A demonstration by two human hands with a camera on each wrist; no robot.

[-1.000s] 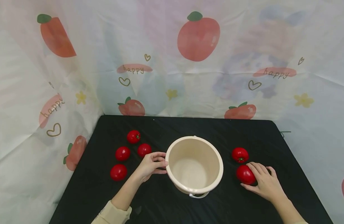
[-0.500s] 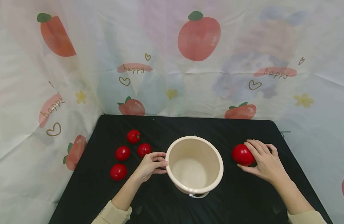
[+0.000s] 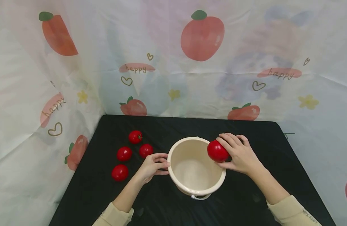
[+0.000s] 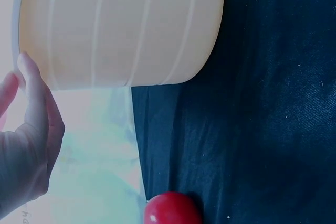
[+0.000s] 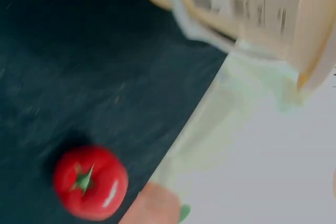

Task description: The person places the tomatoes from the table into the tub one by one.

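Note:
In the middle of the head view stands a cream bucket (image 3: pixel 194 192), upright, nothing seen inside it. My left hand (image 3: pixel 153 168) holds its left rim; in the left wrist view the fingertips (image 4: pixel 27 66) are at the rim. My right hand (image 3: pixel 239 155) grips a red tomato (image 3: pixel 217 151) between thumb and fingers, over the bucket's right rim. The right wrist view shows another tomato (image 5: pixel 90 182) with a green stem on the black cloth. Neither the right hand nor its tomato shows there.
Several tomatoes lie on the left of the black-covered table (image 3: pixel 167 216); the nearest is one tomato (image 3: pixel 120 173) left of my left forearm. A white handle (image 3: pixel 201 197) hangs at the bucket's front. A printed curtain (image 3: pixel 162 37) encloses the back and left.
My right hand took the front right tomato, lifted it, and carried it left to the bucket's rim. The left hand and the bucket have stayed put.

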